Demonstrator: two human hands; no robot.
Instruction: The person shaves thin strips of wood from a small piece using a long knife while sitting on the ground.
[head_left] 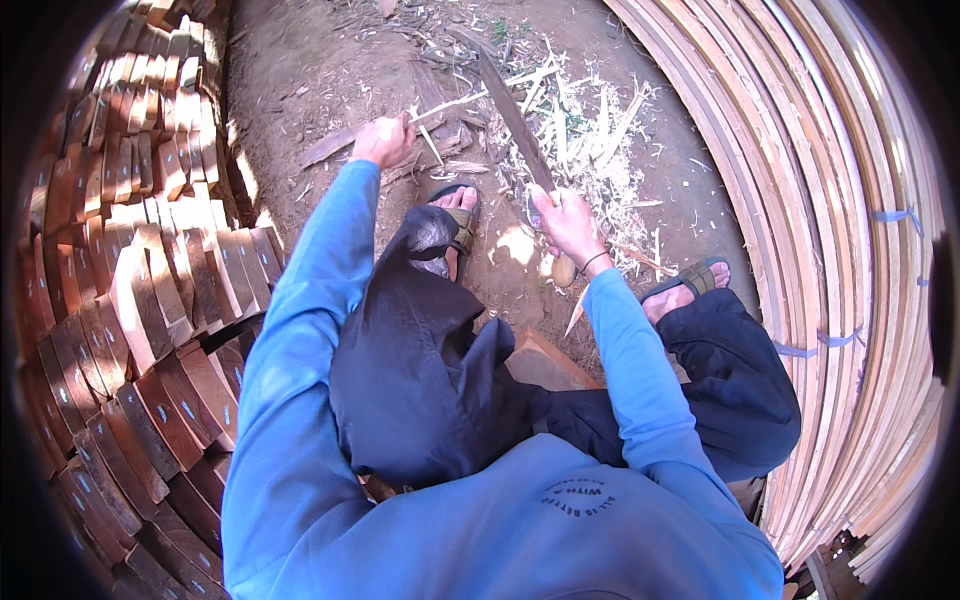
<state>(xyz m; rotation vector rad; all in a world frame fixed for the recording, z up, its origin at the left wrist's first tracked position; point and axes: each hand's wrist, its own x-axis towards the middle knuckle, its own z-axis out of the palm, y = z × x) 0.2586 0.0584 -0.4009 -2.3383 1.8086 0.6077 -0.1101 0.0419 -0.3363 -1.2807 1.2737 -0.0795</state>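
My right hand (570, 228) is wrapped round the wooden handle (563, 270) of a machete. Its long dark blade (515, 120) points away from me and slants to the left. Farther left and ahead, my left hand (385, 141) is closed on one end of a thin pale wood strip (450, 105). The strip runs rightward and meets the line of the blade; whether the two touch, I cannot tell. A curled sliver (432, 146) hangs down near the fingers of my left hand.
Pale wood shavings (600, 130) lie heaped on the dirt ground (300, 80). Stacked short boards (150, 290) rise on my left. Long strapped planks (800, 200) curve along my right. My sandalled feet (460, 215) flank the work, and a wooden block (545, 362) shows beneath me.
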